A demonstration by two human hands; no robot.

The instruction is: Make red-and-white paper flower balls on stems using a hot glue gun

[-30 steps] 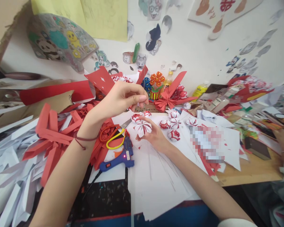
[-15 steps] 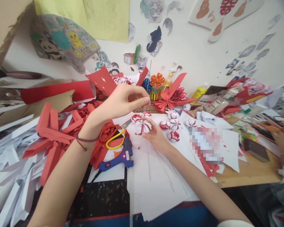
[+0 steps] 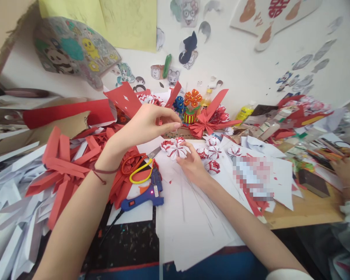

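Note:
My right hand (image 3: 195, 165) holds a white-and-red folded paper flower (image 3: 176, 151) between thumb and fingers, its pleated face turned toward me. Just above it, my left hand (image 3: 154, 121) is closed in a pinch at the fingertips, apparently on a thin wire that barely shows against the wall. Behind the held flower, a redder paper flower (image 3: 166, 146) partly shows. More finished flowers (image 3: 214, 151) lie to the right of my right hand. Several thin wires (image 3: 202, 208) rest on the white paper sheets (image 3: 189, 237) under my right forearm.
Left of the sheets lie a blue glue gun (image 3: 144, 198) with its light on and scissors (image 3: 141, 175) with red and yellow handles. Folded red strips (image 3: 64, 163) and white strips (image 3: 14, 217) are heaped at left. A co-worker's hand (image 3: 345, 175) is at far right.
The held flower has risen slightly and turned its face more toward me. The thin wire above my left fingertips, plain before, is now faint. My left hand stays nearly in place.

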